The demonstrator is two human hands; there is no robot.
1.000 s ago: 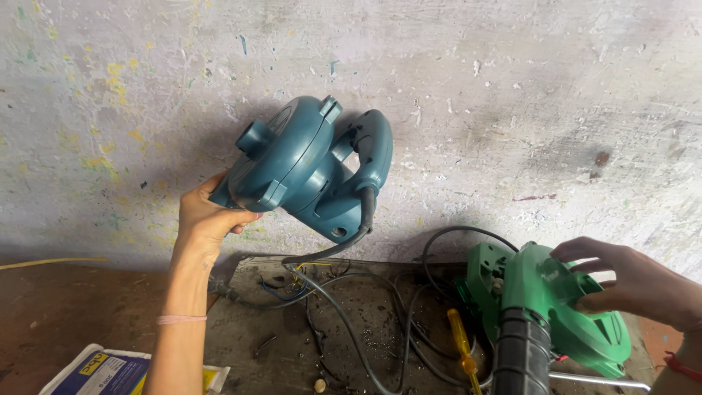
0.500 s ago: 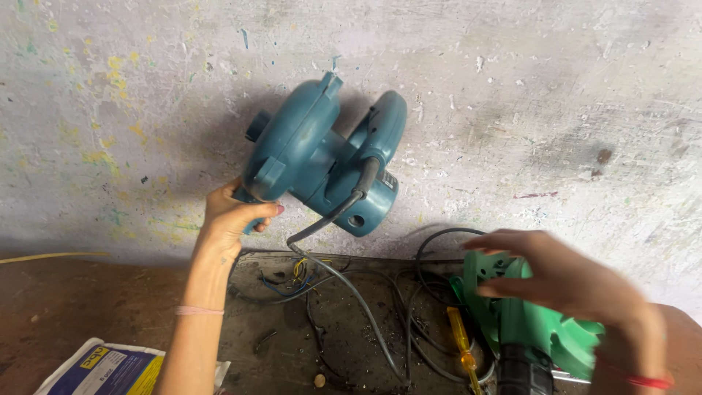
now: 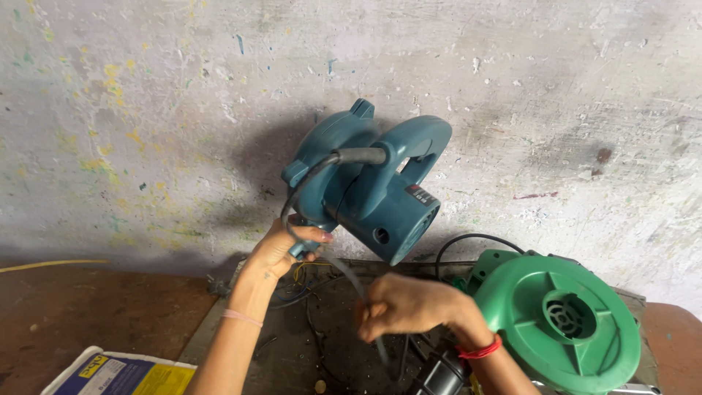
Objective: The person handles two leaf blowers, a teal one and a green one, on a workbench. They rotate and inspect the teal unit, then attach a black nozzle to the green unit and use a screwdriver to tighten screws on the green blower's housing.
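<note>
Left hand (image 3: 281, 249) grips the teal blower (image 3: 365, 183) raised, handle topmost, vented end pointing down-right; right hand (image 3: 402, 307) below pinches its cord (image 3: 344, 267).

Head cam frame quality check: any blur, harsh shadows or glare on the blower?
Head view: soft, even light, no glare; the teal blower is sharp and casts a diffuse shadow on the wall to its left. The right hand pinching the cord looks slightly soft; the left hand and green blower are clear. Mild wide-angle stretch at the edges.
</note>
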